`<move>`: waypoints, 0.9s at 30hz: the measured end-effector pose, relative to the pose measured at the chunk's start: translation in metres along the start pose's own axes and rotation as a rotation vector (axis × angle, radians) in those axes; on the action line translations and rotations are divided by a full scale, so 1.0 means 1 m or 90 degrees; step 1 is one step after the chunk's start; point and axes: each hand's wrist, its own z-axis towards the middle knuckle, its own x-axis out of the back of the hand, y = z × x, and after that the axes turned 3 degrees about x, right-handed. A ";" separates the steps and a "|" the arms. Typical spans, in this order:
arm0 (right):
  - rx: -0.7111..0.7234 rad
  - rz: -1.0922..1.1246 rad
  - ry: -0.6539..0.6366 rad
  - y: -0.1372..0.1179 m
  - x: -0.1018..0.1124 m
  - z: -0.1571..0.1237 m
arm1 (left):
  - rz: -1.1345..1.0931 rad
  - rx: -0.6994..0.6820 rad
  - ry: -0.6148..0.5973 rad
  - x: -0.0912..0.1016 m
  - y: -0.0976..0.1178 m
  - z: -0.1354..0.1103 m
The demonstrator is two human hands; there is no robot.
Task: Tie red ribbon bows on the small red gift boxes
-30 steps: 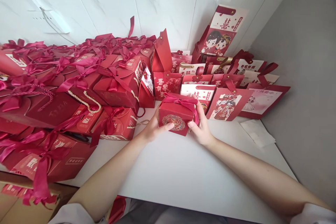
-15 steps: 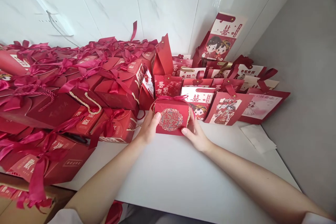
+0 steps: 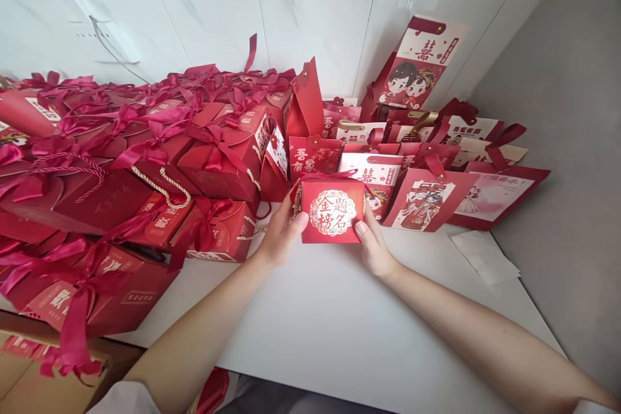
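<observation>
Between my hands is a red gift box (image 3: 332, 212) with a round gold emblem of characters on its front face, a ribbon across its top and twisted gold cord at its side. My left hand (image 3: 285, 228) grips its left side, thumb on the front edge. On the other side my right hand (image 3: 376, 246) closes round the lower right edge, its thumb also in front. The fingers behind the box are hidden. Just behind it stand a white-and-red bag with a cartoon figure (image 3: 371, 171) and a red bag with white characters (image 3: 314, 156).
Red ribboned gift boxes (image 3: 218, 158) are piled along the left of the white table (image 3: 349, 330). Several upright paper gift bags (image 3: 431, 200) crowd the back right. A white paper sheet (image 3: 485, 257) lies near the grey wall. At the lower left is a cardboard box (image 3: 29, 378).
Both hands have turned the gift box so its front faces me more squarely, and the emblem now shines brightly. The box sits slightly further right in view.
</observation>
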 end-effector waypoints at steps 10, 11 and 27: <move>0.041 -0.055 -0.045 -0.006 0.005 0.005 | -0.163 0.053 0.048 -0.003 -0.005 0.002; 0.046 -0.076 -0.065 -0.007 0.007 0.007 | -0.213 0.086 0.074 -0.004 -0.006 0.004; -0.091 -0.178 -0.025 -0.046 0.031 -0.017 | 0.157 -0.021 0.060 0.007 0.006 0.003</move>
